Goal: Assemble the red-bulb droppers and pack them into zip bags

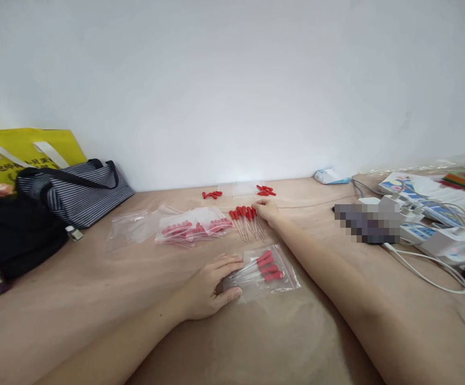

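My left hand [212, 286] holds the left end of a clear zip bag [252, 291] between thumb and fingers. Inside the bag lie several droppers with red bulbs [270, 266], their bulbs toward the right. Farther forward, a row of loose red-bulbed droppers [245, 214] rests on the table, thin tips toward me. My right hand [267, 210] is at the right end of that row, its fingers pinched on the red bulb of a dropper. Left of the row, filled bags of droppers [192, 227] lie in a pile beside a clear, flat bag [131, 227].
Loose red bulbs [212, 194] and more red bulbs [266, 190] flank clear tubes [244, 190] near the wall. A striped bag [91, 190] and small bottle [74, 233] stand left. A blurred dark object [364, 224], white cable [420, 272] and power strip [417, 233] lie right.
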{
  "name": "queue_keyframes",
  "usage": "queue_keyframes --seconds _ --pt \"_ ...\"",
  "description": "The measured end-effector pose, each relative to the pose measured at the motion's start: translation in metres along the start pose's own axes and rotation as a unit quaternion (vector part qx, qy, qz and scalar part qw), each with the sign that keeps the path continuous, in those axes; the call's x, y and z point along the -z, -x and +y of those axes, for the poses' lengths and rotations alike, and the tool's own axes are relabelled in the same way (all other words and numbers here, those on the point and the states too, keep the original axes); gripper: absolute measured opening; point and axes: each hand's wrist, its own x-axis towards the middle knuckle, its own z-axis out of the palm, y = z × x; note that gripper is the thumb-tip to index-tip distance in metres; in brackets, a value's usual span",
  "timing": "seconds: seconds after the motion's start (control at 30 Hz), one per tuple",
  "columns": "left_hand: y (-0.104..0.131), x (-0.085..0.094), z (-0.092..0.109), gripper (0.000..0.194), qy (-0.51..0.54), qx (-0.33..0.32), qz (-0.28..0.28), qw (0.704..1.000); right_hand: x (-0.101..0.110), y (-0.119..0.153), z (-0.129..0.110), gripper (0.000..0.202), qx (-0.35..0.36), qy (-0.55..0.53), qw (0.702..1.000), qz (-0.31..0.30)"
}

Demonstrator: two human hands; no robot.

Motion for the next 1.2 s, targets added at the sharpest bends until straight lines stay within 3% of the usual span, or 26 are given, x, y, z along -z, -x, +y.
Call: queue_keyframes --seconds 0.23,0.4,0.57,0.7,1.2 --pt "0.000 0.001 0.003 0.044 0.004 0.006 0.006 1.000 0.043 0.025 -0.007 0.022 0.005 -0.173 0.985 -0.002" --pt "0.000 0.002 0.003 0.044 -0.001 0.008 0.011 1.000 0.090 0.063 0.007 0.030 0.014 -0.247 0.967 0.053" --pt "-0.001 0.002 0.001 0.044 -0.006 0.008 0.003 1.000 0.124 0.102 0.017 0.030 0.005 -0.281 0.958 0.054" --pt "-0.001 0.002 0.001 0.044 -0.010 0.012 0.002 1.000 0.126 0.119 0.014 0.028 -0.004 -0.297 0.955 0.026" --pt "-0.004 0.001 0.002 0.043 -0.008 -0.004 0.008 1.000 0.107 0.144 -0.004 0.032 -0.022 -0.267 0.963 -0.024"
